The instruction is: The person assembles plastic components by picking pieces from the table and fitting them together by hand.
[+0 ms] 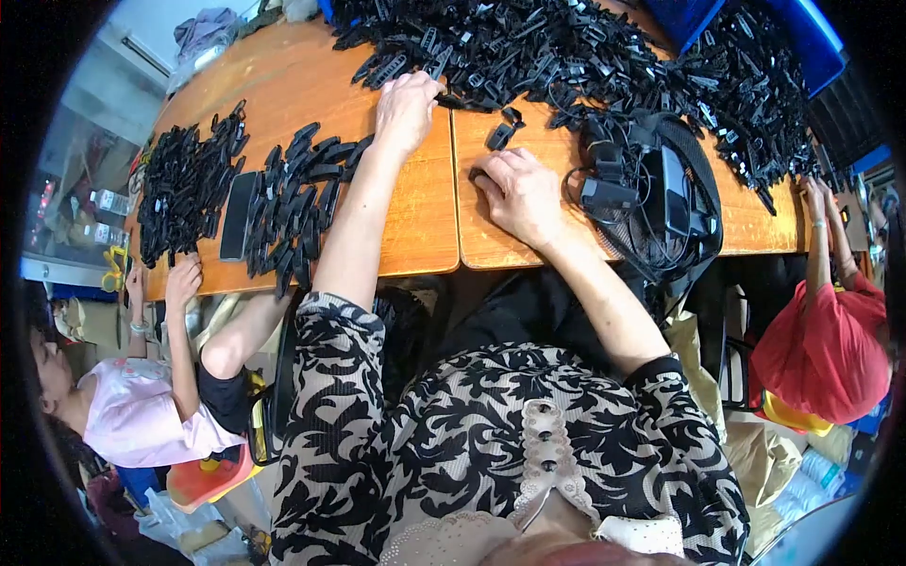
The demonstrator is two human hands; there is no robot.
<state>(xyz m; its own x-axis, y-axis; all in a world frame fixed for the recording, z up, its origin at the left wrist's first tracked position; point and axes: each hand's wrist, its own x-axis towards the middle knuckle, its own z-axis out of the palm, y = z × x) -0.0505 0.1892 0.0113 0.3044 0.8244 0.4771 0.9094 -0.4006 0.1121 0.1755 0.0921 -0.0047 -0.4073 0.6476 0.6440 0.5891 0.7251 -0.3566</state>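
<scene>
My left hand [408, 111] reaches out to the near edge of a large heap of black plastic clip-like pieces [500, 47]. Its fingers are curled down at the heap, and whatever they hold is hidden. Closer to me, my right hand [521, 196] rests on the table with its fingers closed on a small dark piece, of which only an end shows at the fingertips. Just beyond it lie a couple of loose black pieces [506, 130]. Left of my left forearm, similar pieces [300, 193] are spread in rows.
A black mesh bag [694, 156] with cables and small devices sits right of my right hand. A dark phone [240, 215] lies between the rows and another pile [184, 184]. People sit at both sides, hands at the wooden table [415, 217]. Blue bins [802, 42] stand far right.
</scene>
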